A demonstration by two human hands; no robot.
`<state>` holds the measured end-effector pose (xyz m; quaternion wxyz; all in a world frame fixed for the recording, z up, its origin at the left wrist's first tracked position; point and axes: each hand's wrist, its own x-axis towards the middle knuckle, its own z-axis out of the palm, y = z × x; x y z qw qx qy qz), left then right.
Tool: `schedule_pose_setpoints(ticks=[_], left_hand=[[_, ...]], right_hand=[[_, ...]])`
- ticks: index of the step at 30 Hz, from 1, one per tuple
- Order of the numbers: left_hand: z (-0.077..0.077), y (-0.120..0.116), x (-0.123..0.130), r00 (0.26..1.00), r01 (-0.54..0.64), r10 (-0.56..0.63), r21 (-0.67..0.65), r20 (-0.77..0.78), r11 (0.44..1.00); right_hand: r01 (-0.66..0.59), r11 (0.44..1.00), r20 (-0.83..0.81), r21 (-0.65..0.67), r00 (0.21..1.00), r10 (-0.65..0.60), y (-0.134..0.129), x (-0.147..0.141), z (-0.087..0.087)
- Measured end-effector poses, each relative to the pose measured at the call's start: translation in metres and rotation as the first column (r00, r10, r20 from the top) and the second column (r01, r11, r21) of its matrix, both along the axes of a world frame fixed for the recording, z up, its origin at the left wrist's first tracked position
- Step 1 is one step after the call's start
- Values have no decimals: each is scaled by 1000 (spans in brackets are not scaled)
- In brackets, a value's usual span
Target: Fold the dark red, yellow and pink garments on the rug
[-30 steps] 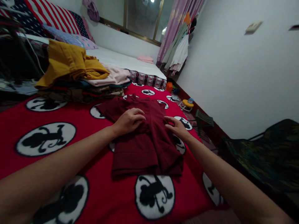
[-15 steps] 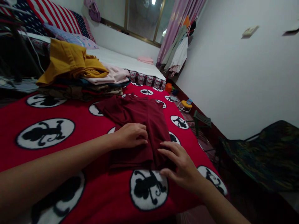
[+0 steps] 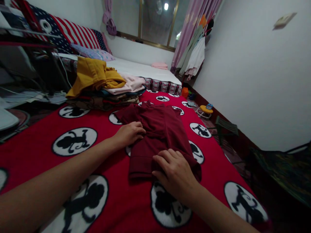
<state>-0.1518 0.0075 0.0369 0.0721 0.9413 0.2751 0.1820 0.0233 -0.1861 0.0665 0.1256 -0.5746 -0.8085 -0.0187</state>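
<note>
Dark maroon shorts (image 3: 167,129) lie spread on a red blanket (image 3: 116,200) with round white monkey patches. At the left edge of the shorts, my left hand (image 3: 130,133) has its fingers curled onto the cloth. My right hand (image 3: 173,170) is bent over the near hem, fingers on top and thumb low at the edge, with cloth between them. The fingertips of both hands are partly hidden. Beyond the shorts, to the left, stands a pile of folded clothes (image 3: 104,102) with a mustard-yellow garment (image 3: 93,74) on top.
Behind the blanket is a white-topped bed (image 3: 143,71) with striped cushions (image 3: 70,30). Along the right wall stand a yellow stool (image 3: 206,109), a dark folding stool (image 3: 225,126) and a dark patterned chair (image 3: 284,171). A cluttered stand (image 3: 31,48) is at the left.
My right hand has moved left along the hem and bent its fingers over it. The left hand has shifted to the shorts' left edge. The view has swung left.
</note>
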Motion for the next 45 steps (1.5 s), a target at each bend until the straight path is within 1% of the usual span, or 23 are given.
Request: schedule_pose_setpoints(ticks=[4,6,9,10,12,14,17,21,23,25,27,28,30,32,34,35,37,39,40,42,44,45], left_hand=[[-5,7,-4,997,0,2,-37,74,999],[-10,13,-7,992,-25,32,-57,122,998],[-17,20,-11,984,-61,69,-53,166,997],[-19,22,-11,983,-64,71,-45,168,997],[-20,25,-9,984,-64,68,-33,164,997],[-20,25,-6,985,-53,60,-45,164,998],[-18,25,-2,984,-35,53,-108,172,993],[-19,24,0,980,-32,60,-144,191,989],[-19,25,-2,960,-16,60,-161,273,987],[-17,26,-5,913,1,71,-174,403,985],[-15,26,-10,862,9,76,-165,502,986],[-14,27,-12,854,13,70,-155,515,988],[-14,27,-16,882,2,62,-135,466,991],[-15,27,-19,932,-42,78,-110,354,993],[-17,26,-20,964,-105,119,-68,239,992],[-17,25,-20,971,-135,141,-44,194,990],[-14,22,-19,974,-170,169,-2,149,985],[-7,15,-14,972,-158,152,17,181,987],[-2,10,-10,968,-125,117,21,220,992],[9,-3,3,955,1,-7,21,298,1000],[18,-19,20,925,191,-188,22,330,981],[22,-27,30,903,295,-285,20,323,955]], right_hand=[[-23,999,26,-45,999,24,13,-14,-1],[22,996,15,-92,1000,-20,22,-19,-2],[144,973,37,-182,990,-140,38,-24,-2],[167,964,49,-209,986,-161,43,-25,-2],[170,956,58,-239,985,-160,51,-27,-2],[137,961,48,-239,990,-130,57,-28,-4],[110,972,3,-209,994,-112,62,-28,-13],[76,987,-138,-144,986,-96,64,-27,-20],[49,993,-234,-108,970,-73,65,-27,-19],[22,998,-324,-54,945,-38,67,-30,-17],[-3,1000,-368,-20,930,-5,70,-34,-17],[-24,999,-365,-31,931,11,71,-36,-17],[-98,991,-335,-95,940,61,70,-38,-16],[-206,964,-327,-168,934,143,64,-35,-10],[-291,935,-365,-205,909,203,54,-23,2],[-304,929,-386,-208,899,208,47,-14,9],[-262,944,-390,-199,905,169,35,11,25],[-173,966,-350,-192,932,98,25,42,37],[-131,971,-330,-201,942,59,21,58,41],[-60,966,-302,-253,953,-20,15,87,46],[6,937,-262,-348,959,-104,8,110,49],[43,914,-234,-403,961,-148,5,119,50]])
